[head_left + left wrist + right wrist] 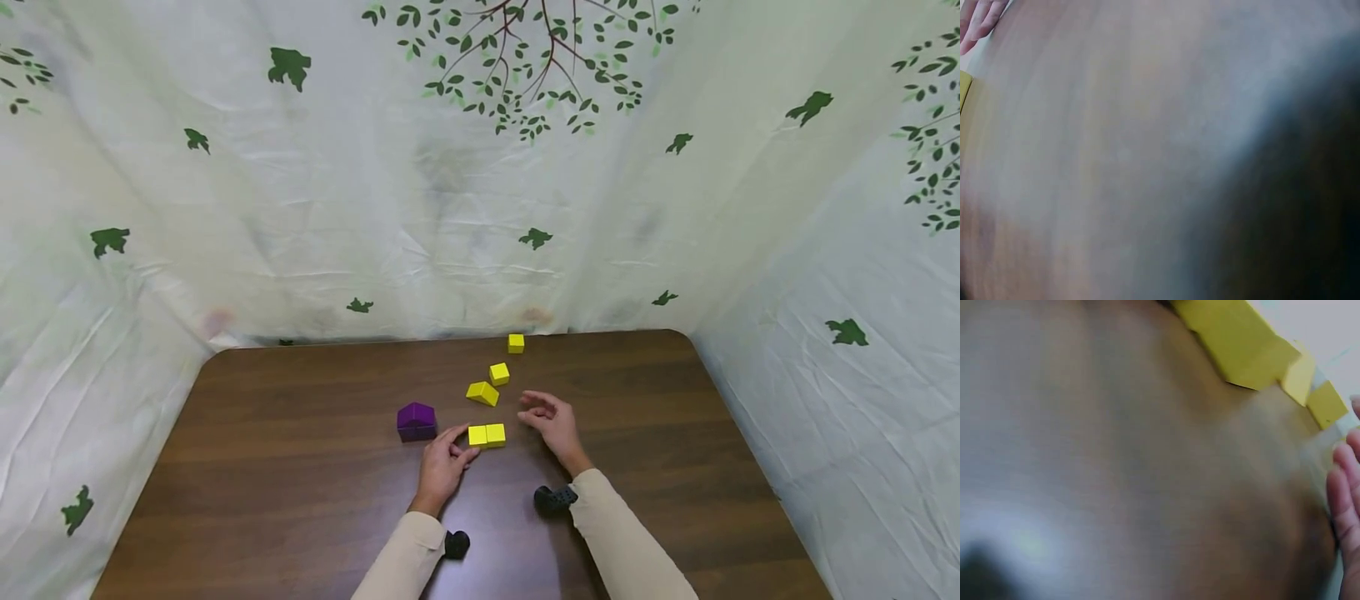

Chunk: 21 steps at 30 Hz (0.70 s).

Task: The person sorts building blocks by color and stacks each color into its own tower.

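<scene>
1. The yellow block pair (487, 435), two cubes set side by side and touching, lies on the brown table (300, 467) near its middle, just ahead of my hands.
2. My left hand (441, 463) rests on the table with its fingers loosely curled; the fingertips (467, 455) touch the left end of the pair. I am not gripping it, only touching its side.
3. My right hand (551, 421) hovers just to the right of the pair, apart from it, fingers relaxed and slightly spread, holding nothing.
4. A purple house-shaped block (416, 421) stands to the left of the pair, near my left hand but not touching it.
5. A yellow wedge (482, 392) lies just beyond the pair, and a yellow cube (498, 373) sits close behind the wedge.
6. A farther yellow cube (515, 342) sits near the table's far edge, well apart from my hands.
7. My left wrist view is blurred: only tabletop, a sliver of yellow at the left edge and fingertips at the top corner.
8. My right wrist view shows yellow blocks at the upper right and my fingers (1344, 506) at the right edge, straight and empty.
9. A white curtain printed with green leaves (450, 208) surrounds the table on three sides.
</scene>
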{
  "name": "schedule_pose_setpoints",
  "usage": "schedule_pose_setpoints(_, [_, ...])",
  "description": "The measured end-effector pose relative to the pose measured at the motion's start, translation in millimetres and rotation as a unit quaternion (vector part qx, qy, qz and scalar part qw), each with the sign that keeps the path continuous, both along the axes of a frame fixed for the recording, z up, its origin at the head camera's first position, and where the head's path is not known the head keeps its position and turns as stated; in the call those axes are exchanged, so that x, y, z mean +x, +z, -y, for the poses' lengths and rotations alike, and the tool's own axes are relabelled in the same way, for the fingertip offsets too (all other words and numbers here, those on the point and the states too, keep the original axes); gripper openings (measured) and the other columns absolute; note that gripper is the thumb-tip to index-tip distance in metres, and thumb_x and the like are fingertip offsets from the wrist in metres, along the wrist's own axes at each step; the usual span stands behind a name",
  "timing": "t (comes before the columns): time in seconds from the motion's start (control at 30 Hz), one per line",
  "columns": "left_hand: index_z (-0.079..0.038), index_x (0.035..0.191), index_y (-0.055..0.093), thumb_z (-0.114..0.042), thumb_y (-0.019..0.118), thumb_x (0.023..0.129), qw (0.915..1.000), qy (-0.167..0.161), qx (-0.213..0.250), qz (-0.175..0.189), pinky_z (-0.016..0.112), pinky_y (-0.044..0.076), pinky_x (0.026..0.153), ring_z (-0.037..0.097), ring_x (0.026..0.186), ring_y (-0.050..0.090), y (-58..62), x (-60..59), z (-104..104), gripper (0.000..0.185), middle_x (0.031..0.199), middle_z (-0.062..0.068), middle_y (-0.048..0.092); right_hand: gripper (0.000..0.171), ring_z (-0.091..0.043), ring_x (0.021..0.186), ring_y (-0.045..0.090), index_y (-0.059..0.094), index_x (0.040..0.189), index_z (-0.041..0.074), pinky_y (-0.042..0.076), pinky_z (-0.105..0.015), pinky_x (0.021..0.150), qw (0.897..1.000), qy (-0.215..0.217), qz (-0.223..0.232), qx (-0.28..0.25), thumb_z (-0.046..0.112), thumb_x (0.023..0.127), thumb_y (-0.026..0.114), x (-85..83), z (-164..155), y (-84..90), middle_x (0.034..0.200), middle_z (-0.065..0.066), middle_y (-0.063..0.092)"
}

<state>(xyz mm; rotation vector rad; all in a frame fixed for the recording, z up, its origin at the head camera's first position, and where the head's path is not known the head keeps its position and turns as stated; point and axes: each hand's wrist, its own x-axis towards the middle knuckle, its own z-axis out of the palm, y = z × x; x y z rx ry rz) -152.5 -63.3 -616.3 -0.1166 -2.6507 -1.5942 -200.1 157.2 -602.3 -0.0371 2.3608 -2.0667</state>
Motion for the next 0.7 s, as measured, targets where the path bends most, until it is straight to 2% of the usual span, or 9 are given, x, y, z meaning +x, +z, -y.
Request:
schedule_pose_setpoints(0.13, [-0.001,0.122,0.064,-0.010,0.077,0.081,1.0000,-0.002,-0.001,0.002,0.020,0.046,0.054,0.005,0.056,0.058,0.7,-1.4,-0.8,0.043,0.105,0.012,0.064,0.042,-0.018,0.083,0.062,0.061,0.124,-0.004,0.051,-0.022,0.071,0.999,0.017,0.001,0.030,0.003,0.084,0.073,-27.5,-5.3,8.6,0.116,-0.021,0.064])
schedule_pose_setpoints(0.33, [0.001,0.121,0.064,-0.008,0.077,0.081,1.0000,-0.003,-0.001,0.001,0.020,0.046,0.054,0.006,0.056,0.058,1.8,-1.2,0.4,0.043,0.102,0.013,0.065,0.043,-0.020,0.084,0.062,0.063,0.125,0.004,0.053,-0.030,0.075,0.992,0.052,0.024,0.114,0.004,0.083,0.074,-59.1,4.9,21.8,0.120,-0.011,0.063])
schedule_pose_setpoints(0.5, [0.000,0.121,0.065,-0.009,0.077,0.080,1.0000,-0.001,-0.005,-0.008,0.020,0.047,0.055,0.005,0.056,0.058,0.5,-1.8,1.0,0.043,0.109,0.014,0.065,0.048,-0.021,0.085,0.060,0.061,0.128,0.006,0.053,-0.034,0.076,0.983,0.065,0.030,0.168,0.002,0.082,0.075,-72.7,15.2,24.5,0.123,-0.010,0.061])
schedule_pose_setpoints(0.7, [0.001,0.119,0.066,-0.008,0.078,0.079,0.9995,-0.005,0.003,-0.031,0.020,0.048,0.053,0.004,0.054,0.058,-2.0,-0.6,0.9,0.043,0.108,0.016,0.065,0.049,-0.020,0.082,0.059,0.062,0.127,0.008,0.052,-0.034,0.075,0.974,0.069,0.041,0.210,0.002,0.081,0.075,-79.8,21.4,19.2,0.116,-0.011,0.063])
